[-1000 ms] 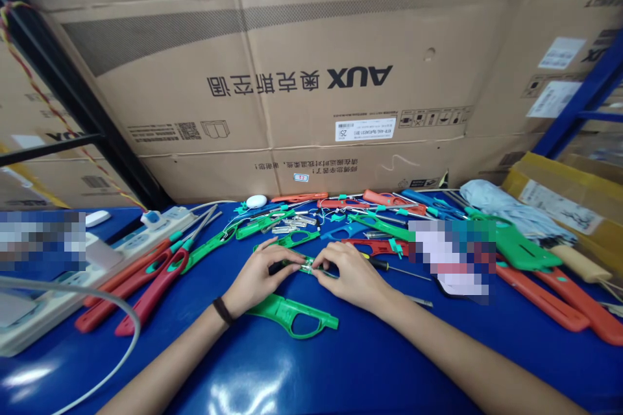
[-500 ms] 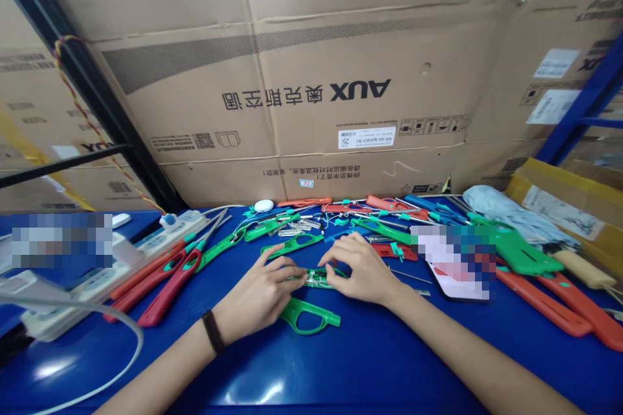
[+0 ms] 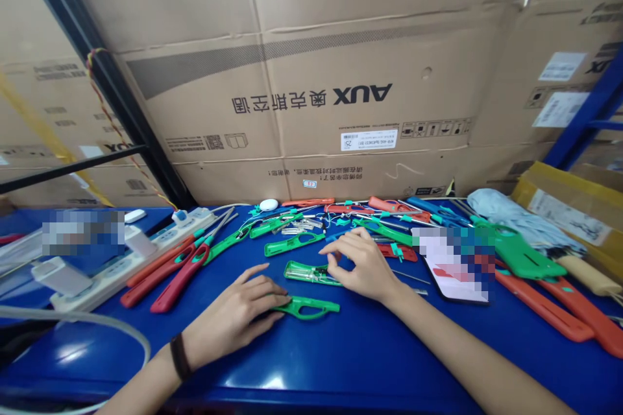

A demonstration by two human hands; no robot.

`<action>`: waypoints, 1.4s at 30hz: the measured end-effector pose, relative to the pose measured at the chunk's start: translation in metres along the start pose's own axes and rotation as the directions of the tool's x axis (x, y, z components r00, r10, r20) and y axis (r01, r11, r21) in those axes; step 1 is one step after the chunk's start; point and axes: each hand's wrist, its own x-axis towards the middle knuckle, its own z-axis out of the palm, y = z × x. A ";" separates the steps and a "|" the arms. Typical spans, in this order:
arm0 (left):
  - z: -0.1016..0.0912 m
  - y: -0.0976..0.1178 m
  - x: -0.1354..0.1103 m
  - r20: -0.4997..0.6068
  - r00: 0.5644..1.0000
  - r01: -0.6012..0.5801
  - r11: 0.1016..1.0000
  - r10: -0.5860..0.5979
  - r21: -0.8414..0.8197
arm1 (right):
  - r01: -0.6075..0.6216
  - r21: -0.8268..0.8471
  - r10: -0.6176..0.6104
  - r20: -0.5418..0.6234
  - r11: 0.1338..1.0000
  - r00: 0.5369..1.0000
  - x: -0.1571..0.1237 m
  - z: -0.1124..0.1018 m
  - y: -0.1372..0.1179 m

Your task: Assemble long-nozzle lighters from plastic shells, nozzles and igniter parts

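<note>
Since the earlier frame, your left hand (image 3: 233, 318) has come off the green housing with metal parts (image 3: 311, 273) and now sits on the end of the green plastic handle shell (image 3: 306, 307), fingers curled; can't tell if it's gripping. Your right hand (image 3: 363, 266) hovers just beside the housing, fingers bunched, nothing visible in them. Housing lies free on the blue tabletop (image 3: 341, 363). Its small inner parts are hard to make out. A pixelated patch (image 3: 452, 259) hides most of the phone (image 3: 438, 282).

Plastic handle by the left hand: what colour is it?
The plastic handle is bright green; the head view shows it best.
</note>
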 end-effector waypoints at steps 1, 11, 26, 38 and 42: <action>0.004 0.003 -0.002 -0.032 0.999 -0.005 1.000 0.005 0.004 | -0.023 0.002 0.023 -0.042 1.000 0.999 0.002 -0.004 -0.001; -0.004 -0.010 0.027 -0.088 0.945 0.254 0.873 -0.316 -0.416 | -0.136 0.117 0.103 0.255 0.984 0.962 0.009 -0.034 -0.006; -0.006 -0.046 0.071 -0.159 0.931 0.257 0.902 -0.327 -0.347 | -0.191 -0.083 0.197 0.065 0.978 0.978 0.000 -0.029 0.015; -0.005 -0.138 0.079 -0.213 0.810 0.543 0.836 -0.546 -0.075 | -0.236 -0.126 0.235 -0.021 0.964 0.972 -0.004 -0.028 0.026; -0.028 -0.150 0.073 -0.228 0.746 0.632 0.773 -0.625 -0.051 | -0.235 -0.121 0.238 0.012 0.964 0.971 -0.003 -0.027 0.024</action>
